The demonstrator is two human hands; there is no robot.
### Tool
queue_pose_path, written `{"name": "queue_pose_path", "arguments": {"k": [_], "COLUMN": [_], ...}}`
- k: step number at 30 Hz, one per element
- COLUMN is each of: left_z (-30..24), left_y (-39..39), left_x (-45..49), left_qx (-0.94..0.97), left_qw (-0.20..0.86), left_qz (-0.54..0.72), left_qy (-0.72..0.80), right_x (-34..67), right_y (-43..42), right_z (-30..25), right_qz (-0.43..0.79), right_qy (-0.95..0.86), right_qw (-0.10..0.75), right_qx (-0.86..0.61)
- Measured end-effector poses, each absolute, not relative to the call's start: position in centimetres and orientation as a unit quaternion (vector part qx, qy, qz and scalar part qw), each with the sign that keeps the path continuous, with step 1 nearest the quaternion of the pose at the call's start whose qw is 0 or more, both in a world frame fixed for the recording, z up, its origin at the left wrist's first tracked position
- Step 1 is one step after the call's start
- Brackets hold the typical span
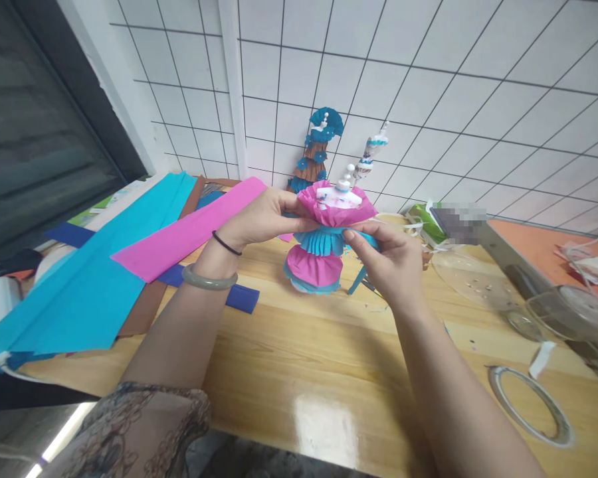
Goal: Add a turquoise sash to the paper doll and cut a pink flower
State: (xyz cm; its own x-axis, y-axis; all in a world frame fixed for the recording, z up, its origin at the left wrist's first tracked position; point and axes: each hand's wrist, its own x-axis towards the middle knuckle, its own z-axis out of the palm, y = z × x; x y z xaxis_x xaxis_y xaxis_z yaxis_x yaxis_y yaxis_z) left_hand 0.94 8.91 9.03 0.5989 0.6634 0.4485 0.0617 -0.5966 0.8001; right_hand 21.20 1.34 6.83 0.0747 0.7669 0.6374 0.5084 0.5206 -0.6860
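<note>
A small white dress form (pixel 339 198) stands upright on the table, wearing a layered crepe paper dress. Pink crepe paper (pixel 323 211) flares around its bust, with a blue pleated ruffle (pixel 319 243) below and a pink puffed tier (pixel 313 267) under that. From the left, my left hand (pixel 272 218) pinches the lower edge of the upper pink paper, some fingers hidden behind it. On the opposite side, my right hand (pixel 386 255) has thumb and forefinger closed on the paper near the waist.
Behind stand a brown-and-blue paper-dressed form (pixel 311 162) and a slimmer one (pixel 366 159) by the tiled wall. Blue (pixel 94 265) and pink crepe sheets (pixel 194 229) lie left. A tape roll (pixel 531 406), clear plastic container (pixel 568 312) and green packet (pixel 427 222) are right.
</note>
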Motion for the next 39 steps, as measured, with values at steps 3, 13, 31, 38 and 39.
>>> {"name": "queue_pose_path", "arguments": {"k": [3, 13, 31, 38, 39], "left_z": [9.1, 9.4, 8.8, 8.3, 8.2], "left_y": [8.8, 8.8, 9.1, 9.6, 9.6], "left_x": [0.9, 0.9, 1.1, 1.0, 1.0], "left_qx": [0.808, 0.811, 0.783, 0.77, 0.768], "left_qw": [0.383, 0.398, 0.427, 0.447, 0.45], "left_qz": [0.386, 0.368, 0.396, 0.397, 0.398], "left_qy": [0.226, 0.221, 0.22, 0.222, 0.222], "right_x": [21.2, 21.3, 21.1, 21.4, 21.4], "right_y": [1.5, 1.6, 2.1, 2.1, 2.1], "right_z": [6.7, 6.7, 6.4, 6.3, 6.3], "right_qz": [0.12, 0.117, 0.179, 0.192, 0.194], "right_qy": [-0.667, -0.663, -0.647, -0.641, -0.641], "right_qw": [0.561, 0.56, 0.587, 0.576, 0.576], "right_qx": [-0.476, -0.483, -0.453, -0.47, -0.469]}}
